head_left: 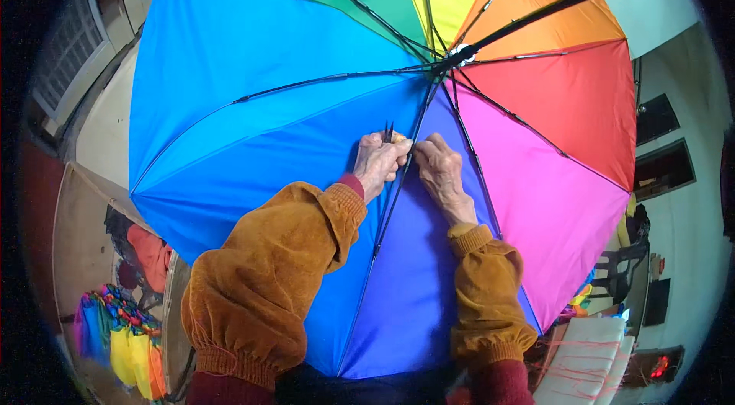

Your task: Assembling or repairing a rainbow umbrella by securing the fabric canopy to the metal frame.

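An opened rainbow umbrella (291, 45) fills most of the view, its inner side and black ribs facing me. My left hand (377, 160) is closed beside a rib (393, 194) between the blue and violet panels. Out of its fist stick the two dark pointed tips of thread snips (388, 132); something yellowish shows at the fingers. Just across the same rib, my right hand (440, 168) is pinched, its fingertips close to the left ones. What lies between the right fingers is too small to make out. The black shaft (566, 11) slants to the upper right from the hub (462, 57).
Folded rainbow umbrellas (126, 351) hang or lie in a pile at the lower left, near a red cloth (149, 256). At the lower right, red threads (578, 363) hang over a pale board (586, 336). A dark chair (620, 271) stands by the right wall.
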A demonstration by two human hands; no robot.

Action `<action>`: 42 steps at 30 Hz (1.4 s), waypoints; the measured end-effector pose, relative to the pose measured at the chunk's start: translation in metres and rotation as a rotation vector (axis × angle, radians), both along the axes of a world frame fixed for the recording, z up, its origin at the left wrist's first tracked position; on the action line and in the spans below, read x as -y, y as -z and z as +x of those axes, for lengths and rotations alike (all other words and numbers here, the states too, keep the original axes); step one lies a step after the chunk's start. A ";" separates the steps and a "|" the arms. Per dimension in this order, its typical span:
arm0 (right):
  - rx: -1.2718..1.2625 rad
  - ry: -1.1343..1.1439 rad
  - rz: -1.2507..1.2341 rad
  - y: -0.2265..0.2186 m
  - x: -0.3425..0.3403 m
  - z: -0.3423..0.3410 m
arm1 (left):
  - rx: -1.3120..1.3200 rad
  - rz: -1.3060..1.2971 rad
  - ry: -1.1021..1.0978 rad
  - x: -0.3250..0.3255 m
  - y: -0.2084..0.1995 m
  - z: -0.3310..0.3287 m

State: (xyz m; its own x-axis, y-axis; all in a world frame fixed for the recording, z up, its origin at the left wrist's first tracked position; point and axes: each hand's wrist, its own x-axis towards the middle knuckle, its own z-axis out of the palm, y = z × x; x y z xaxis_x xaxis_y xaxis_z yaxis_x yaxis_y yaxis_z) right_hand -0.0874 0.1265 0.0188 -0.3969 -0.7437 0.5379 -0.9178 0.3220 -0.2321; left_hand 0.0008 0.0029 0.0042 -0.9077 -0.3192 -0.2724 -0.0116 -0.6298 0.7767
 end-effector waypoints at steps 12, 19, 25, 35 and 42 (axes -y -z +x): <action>1.147 0.198 -0.691 -0.061 -0.023 0.029 | 0.047 -0.579 -0.044 -0.013 -0.012 0.009; 0.955 0.325 -0.356 -0.051 -0.049 0.027 | 0.046 -0.740 -0.090 -0.015 -0.005 0.007; 0.574 0.307 -0.191 -0.030 -0.039 0.018 | 0.002 -0.468 -0.007 -0.009 -0.007 0.011; 0.148 0.146 0.062 0.002 -0.011 0.020 | -0.005 -0.197 0.007 -0.005 0.001 0.010; 0.160 -0.010 0.064 0.001 -0.016 0.010 | 0.006 -0.178 0.020 -0.006 0.001 0.010</action>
State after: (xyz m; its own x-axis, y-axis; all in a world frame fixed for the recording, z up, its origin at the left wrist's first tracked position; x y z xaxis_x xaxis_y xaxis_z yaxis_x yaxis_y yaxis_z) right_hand -0.0772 0.1427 0.0180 -0.4661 -0.7788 0.4197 -0.8741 0.3318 -0.3549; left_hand 0.0104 0.0086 0.0034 -0.9129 -0.3449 -0.2184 -0.0275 -0.4817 0.8759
